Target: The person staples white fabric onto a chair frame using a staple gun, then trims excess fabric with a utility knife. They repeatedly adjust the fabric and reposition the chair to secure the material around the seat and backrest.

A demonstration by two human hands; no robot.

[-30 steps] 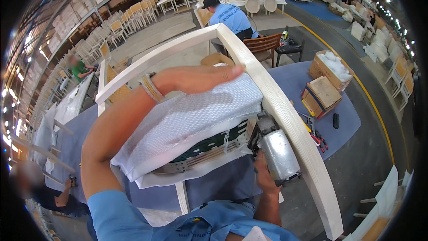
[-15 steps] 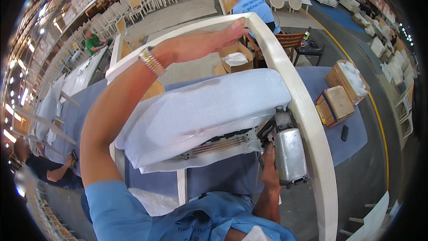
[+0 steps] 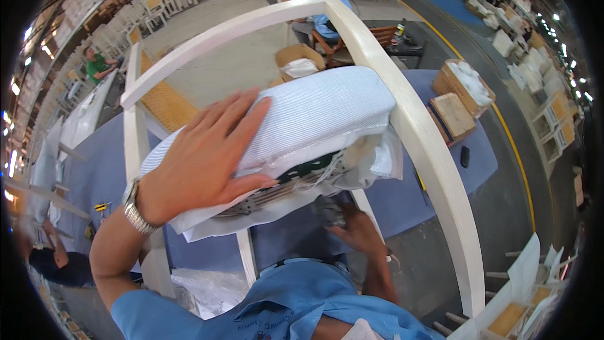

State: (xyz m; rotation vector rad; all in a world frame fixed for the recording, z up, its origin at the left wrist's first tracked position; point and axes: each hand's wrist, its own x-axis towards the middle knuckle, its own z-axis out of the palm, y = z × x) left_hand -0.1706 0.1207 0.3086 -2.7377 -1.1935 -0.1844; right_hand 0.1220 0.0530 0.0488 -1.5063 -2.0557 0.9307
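Observation:
A pale, whitewashed wooden chair frame [image 3: 428, 141] stands in front of me with a white fabric-covered seat cushion [image 3: 327, 101] tilted inside it. My left hand [image 3: 204, 157] lies on the cushion's left part, its fingers spread and thumb along the lower edge. Along that edge the cushion's underside shows wooden slats, dark material and loose white fabric. Low and to the right, my right hand [image 3: 360, 230] is closed around a grey metal staple gun [image 3: 329, 211], just below the cushion. The gun is blurred and partly dark against the table.
A blue-grey padded table [image 3: 390, 208] lies beneath the chair. On its right are an open carton [image 3: 462, 88] with white wrapping, a smaller box [image 3: 454, 116] and a black object [image 3: 465, 157]. Clear plastic [image 3: 207, 293] lies near me. A co-worker in blue [image 3: 321, 0] sits ahead.
My left hand has come down from the top rail onto the cushion. The staple gun in my right hand has moved left, away from the right-hand frame post, and below the cushion.

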